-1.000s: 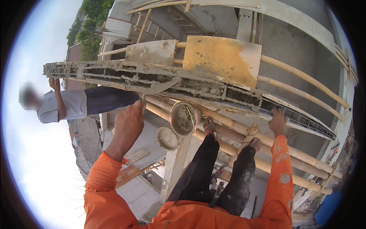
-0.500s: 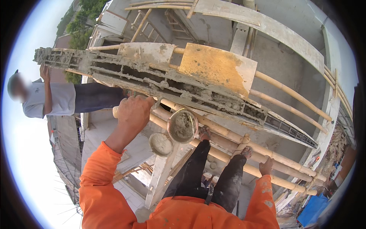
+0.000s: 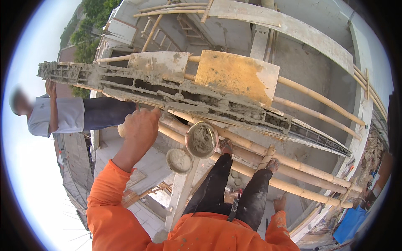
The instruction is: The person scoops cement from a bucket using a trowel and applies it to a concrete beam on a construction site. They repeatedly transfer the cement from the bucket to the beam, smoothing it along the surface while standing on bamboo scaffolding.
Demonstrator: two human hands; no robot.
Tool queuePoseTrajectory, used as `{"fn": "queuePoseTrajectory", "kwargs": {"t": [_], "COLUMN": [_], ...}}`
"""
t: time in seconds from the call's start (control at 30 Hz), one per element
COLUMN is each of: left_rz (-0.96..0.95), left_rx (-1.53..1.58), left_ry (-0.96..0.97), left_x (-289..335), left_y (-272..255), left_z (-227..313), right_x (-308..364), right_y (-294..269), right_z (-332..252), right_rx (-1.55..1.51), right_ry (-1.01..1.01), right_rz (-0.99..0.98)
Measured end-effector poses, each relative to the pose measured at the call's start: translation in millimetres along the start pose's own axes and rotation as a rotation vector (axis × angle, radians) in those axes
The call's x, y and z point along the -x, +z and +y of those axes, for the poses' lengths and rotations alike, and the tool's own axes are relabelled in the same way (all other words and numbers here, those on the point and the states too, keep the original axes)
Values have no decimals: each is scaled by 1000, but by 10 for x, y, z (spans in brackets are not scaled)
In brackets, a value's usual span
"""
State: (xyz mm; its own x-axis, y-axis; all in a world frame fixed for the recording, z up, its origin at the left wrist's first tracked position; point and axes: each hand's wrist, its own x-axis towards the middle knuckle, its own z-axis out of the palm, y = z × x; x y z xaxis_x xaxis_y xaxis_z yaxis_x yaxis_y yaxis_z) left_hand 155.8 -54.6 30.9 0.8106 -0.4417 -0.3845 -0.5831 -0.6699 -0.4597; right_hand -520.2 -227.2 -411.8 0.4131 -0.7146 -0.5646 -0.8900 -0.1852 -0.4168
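Note:
My left hand (image 3: pixel 140 133) is closed around the wooden handle of a trowel (image 3: pixel 187 107). The trowel's flat, mortar-coated blade lies over the near edge of a long, narrow beam form (image 3: pixel 142 95), where steel bars show between wet grey mortar. Just below the blade stands a bucket (image 3: pixel 188 146) holding grey mortar. A second, paler bucket (image 3: pixel 168 162) is lower and to its left. My right hand (image 3: pixel 279 203) hangs low on the right, below the bamboo poles; its fingers look curled, with nothing visible in them.
My feet stand on lashed bamboo poles (image 3: pixel 293 187), with a drop below. Mortar-stained yellow board (image 3: pixel 238 75) leans behind the form. A person in a grey shirt (image 3: pixel 67 112) stands at left, one hand at the form. Blue sheeting (image 3: pixel 347 225) lies lower right.
My left hand has shifted slightly left, and the trowel blade now shows flat over the form's edge. My right hand has dropped away from the bamboo poles toward my side.

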Motion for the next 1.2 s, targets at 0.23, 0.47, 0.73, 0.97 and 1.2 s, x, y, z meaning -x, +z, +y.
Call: {"fn": "queuePoseTrajectory", "kwargs": {"t": [0.23, 0.47, 0.73, 0.97, 1.2], "left_rz": [49, -169, -49, -245, -442], "left_rx": [-111, 129, -19, -499, -564], "left_ry": [-30, 126, -62, 211, 311], "left_x": [19, 11, -102, -730, -962], "left_y": [-16, -88, -143, 304, 79], "left_z": [-93, 267, 44, 957, 746], "right_x": [27, -71, 81, 7, 176], "right_y": [-285, -313, -496, -282, -445], "right_z": [-362, -452, -361, -512, -541], "right_rx": [-31, 20, -160, -98, -15], "right_ry": [120, -63, 162, 19, 38], "right_rz": [-146, -57, -172, -88, -33]}}
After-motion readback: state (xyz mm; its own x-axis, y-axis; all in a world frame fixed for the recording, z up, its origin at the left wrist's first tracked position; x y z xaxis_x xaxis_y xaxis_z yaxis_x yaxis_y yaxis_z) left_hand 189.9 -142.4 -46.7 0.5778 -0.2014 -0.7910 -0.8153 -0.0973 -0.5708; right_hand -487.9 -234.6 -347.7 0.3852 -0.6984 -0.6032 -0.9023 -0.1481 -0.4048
